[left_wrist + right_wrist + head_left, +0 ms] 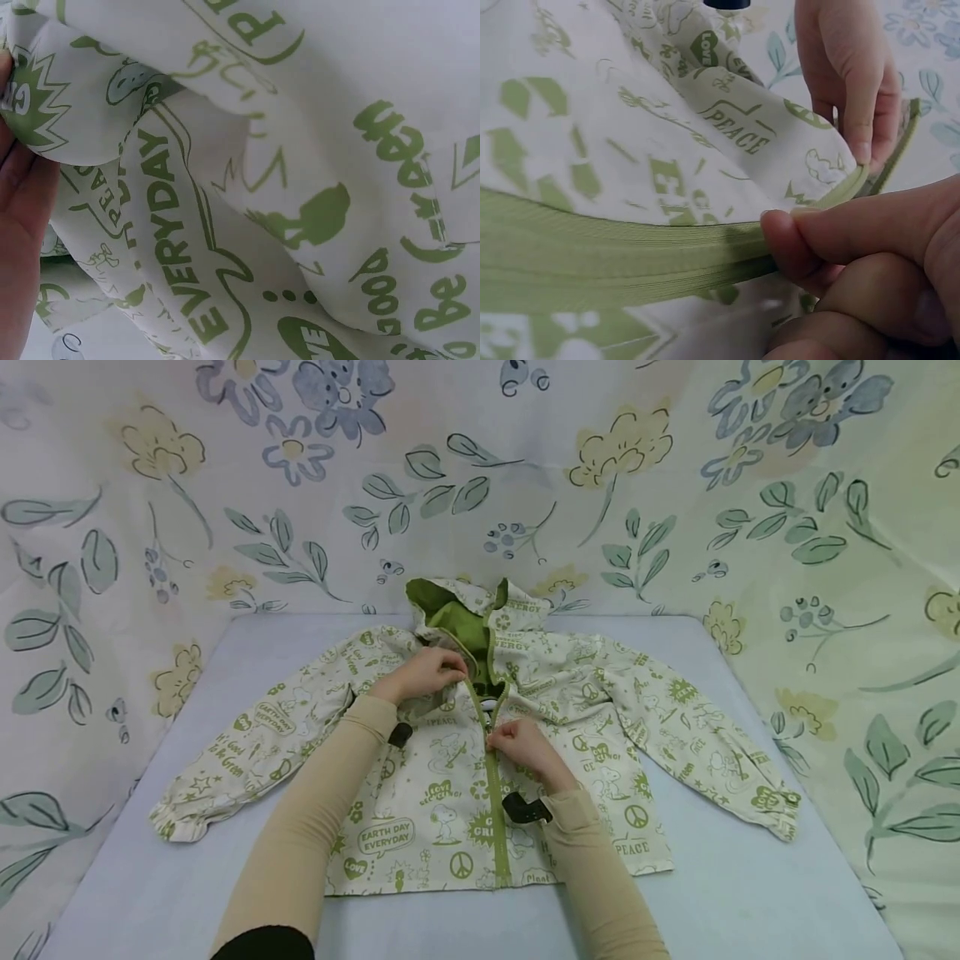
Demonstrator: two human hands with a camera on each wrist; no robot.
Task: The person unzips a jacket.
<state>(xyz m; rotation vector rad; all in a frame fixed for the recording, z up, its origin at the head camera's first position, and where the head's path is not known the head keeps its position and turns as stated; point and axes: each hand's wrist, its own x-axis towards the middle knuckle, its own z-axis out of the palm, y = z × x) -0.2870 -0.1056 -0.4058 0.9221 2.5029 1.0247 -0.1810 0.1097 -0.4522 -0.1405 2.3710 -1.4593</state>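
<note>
A white hooded jacket [442,777] with green print lies front up on the table, its sleeves spread to both sides. Its green zipper [493,810] is closed from the hem to mid-chest and parted above that. At the parting, my right hand [527,750] pinches the zipper between thumb and forefinger; the slider itself is mostly hidden by the fingers. Higher up, my left hand [426,675] pinches the edge of the left front panel near the collar. In the right wrist view that left hand [855,82] lifts the cloth edge.
The hood [457,610], with a green lining, lies open at the table's far side. A pale table [750,893] shows around the jacket. Floral cloth [480,485] hangs behind and at both sides. A black strap device [527,810] is on the right wrist.
</note>
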